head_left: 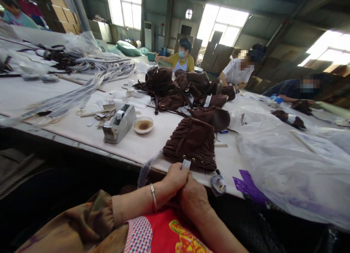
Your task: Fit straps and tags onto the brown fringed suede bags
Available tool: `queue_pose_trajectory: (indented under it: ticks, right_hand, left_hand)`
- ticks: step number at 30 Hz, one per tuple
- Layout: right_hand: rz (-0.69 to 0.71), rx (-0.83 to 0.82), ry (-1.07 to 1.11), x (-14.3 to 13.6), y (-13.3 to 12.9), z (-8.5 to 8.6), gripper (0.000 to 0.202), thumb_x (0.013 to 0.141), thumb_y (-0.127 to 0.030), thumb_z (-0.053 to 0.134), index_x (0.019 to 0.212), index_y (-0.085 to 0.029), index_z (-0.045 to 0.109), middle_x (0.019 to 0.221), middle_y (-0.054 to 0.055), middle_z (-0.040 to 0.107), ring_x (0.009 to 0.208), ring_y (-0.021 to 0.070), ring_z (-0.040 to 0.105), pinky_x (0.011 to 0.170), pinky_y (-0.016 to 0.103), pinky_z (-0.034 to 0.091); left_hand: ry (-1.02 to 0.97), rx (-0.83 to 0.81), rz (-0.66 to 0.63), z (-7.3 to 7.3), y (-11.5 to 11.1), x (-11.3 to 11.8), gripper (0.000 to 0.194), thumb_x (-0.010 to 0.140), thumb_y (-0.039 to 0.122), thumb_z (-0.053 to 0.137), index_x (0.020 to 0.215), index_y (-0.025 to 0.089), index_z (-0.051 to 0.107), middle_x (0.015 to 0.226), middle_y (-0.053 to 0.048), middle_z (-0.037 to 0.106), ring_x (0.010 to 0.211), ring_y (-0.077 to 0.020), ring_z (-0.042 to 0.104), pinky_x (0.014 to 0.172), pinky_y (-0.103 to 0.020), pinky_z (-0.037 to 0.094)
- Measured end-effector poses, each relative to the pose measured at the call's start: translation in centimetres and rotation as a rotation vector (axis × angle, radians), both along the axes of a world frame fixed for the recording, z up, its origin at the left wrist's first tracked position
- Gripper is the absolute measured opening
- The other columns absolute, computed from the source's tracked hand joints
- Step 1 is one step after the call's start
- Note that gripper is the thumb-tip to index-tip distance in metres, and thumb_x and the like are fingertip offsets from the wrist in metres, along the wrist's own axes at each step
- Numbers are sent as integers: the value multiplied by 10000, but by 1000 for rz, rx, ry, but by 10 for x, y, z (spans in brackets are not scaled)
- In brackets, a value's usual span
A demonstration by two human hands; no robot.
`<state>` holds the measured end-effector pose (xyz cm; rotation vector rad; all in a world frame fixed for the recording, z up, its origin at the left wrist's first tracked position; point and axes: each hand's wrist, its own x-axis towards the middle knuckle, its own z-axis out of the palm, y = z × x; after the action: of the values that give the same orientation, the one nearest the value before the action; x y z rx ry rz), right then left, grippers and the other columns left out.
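Observation:
A dark brown fringed bag [191,140] lies at the table's front edge, its metal eyelets toward me. Just below it, my left hand [176,179] and my right hand [194,196] meet, fingers curled together. A small pale grey strip [186,164] sticks up from between their fingertips, against the bag's near edge. My left hand is closed on this strip. The right hand is closed too, pressed against the left; what its fingers hold is hidden. A wrapped strap end [218,183] hangs at the edge to the right.
A tape dispenser [120,123] and a small white dish [143,125] stand left of the bag. Behind is a pile of brown bags [186,89]. Plastic-wrapped straps [93,81] lie left, plastic sheeting [279,169] right. Several people sit around the table [128,149].

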<state>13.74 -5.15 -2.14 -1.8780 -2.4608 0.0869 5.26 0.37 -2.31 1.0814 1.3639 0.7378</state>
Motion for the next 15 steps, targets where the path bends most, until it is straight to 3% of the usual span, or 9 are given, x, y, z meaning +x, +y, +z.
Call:
queue_pose_trajectory:
  ticks: [4, 9, 12, 15]
  right_hand:
    - [104, 37, 75, 5, -5, 1, 441, 826, -111, 530, 1256, -45, 605, 1096, 239, 666, 926, 321, 667, 794, 404, 572]
    - [241, 28, 415, 25, -23, 9, 503, 807, -162, 543, 1308, -118, 550, 1090, 162, 659, 976, 290, 631, 862, 411, 544]
    - [276, 22, 639, 35, -22, 22, 397, 834, -143, 506, 1214, -186, 612, 1033, 104, 670, 948, 237, 634, 840, 345, 533]
    - [209, 103, 863, 33, -3, 45, 275, 915, -167, 468, 1076, -213, 686, 951, 76, 686, 888, 194, 646, 796, 299, 520]
  left_hand:
    - [-31, 16, 7, -7, 2, -1, 202, 838, 253, 502, 741, 131, 631, 720, -64, 671, 678, -177, 609, 621, -263, 462]
    - [-98, -18, -61, -18, 10, -8, 310, 818, 452, 552, 784, 149, 601, 751, -69, 687, 659, -188, 640, 579, -271, 486]
    - [-95, -7, -114, -18, 19, -12, 320, 818, 477, 554, 784, 161, 589, 723, -48, 672, 608, -179, 627, 517, -261, 461]
    - [23, 116, -115, -7, 19, -14, 302, 820, 414, 607, 661, 158, 594, 632, -21, 624, 586, -157, 597, 525, -246, 445]
